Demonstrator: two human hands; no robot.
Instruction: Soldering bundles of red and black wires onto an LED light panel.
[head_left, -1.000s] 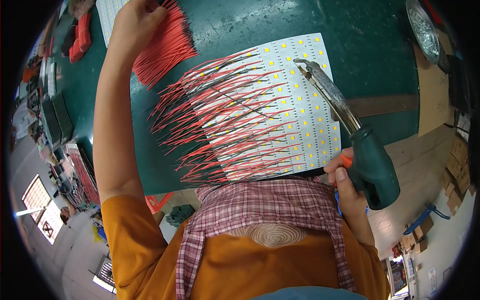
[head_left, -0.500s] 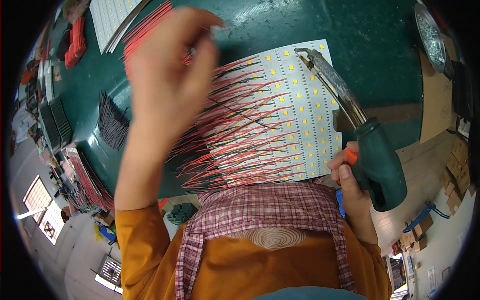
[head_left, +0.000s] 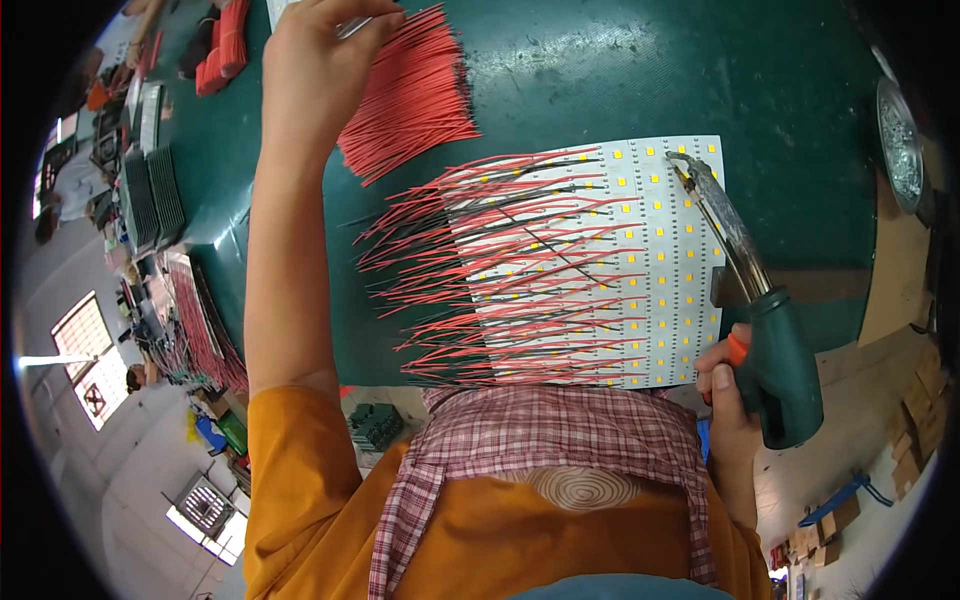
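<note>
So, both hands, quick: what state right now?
Left hand: closed on a small silvery object, kind unclear.
Right hand: closed, holding the green soldering gun.

A: Upper garment?
B: Shirt [head_left: 560,545], mustard-orange, plain cloth, creased. Left sleeve [head_left: 300,445] short, hem near the elbow.
A: Over it?
B: Apron [head_left: 570,420], checked in dark red and white, cloth gathered into folds. Two matching straps [head_left: 405,520], one on each side of the chest.
A: Markings?
B: Pale print [head_left: 588,489] on the shirt: thin, dark concentric rings, partly covered by the apron.
A: Hands?
B: Left hand [head_left: 325,60] and right hand [head_left: 730,400] both bare.
A: Bottom rim of view?
B: Blue-grey curved edge [head_left: 625,590]; item unclear.
</note>
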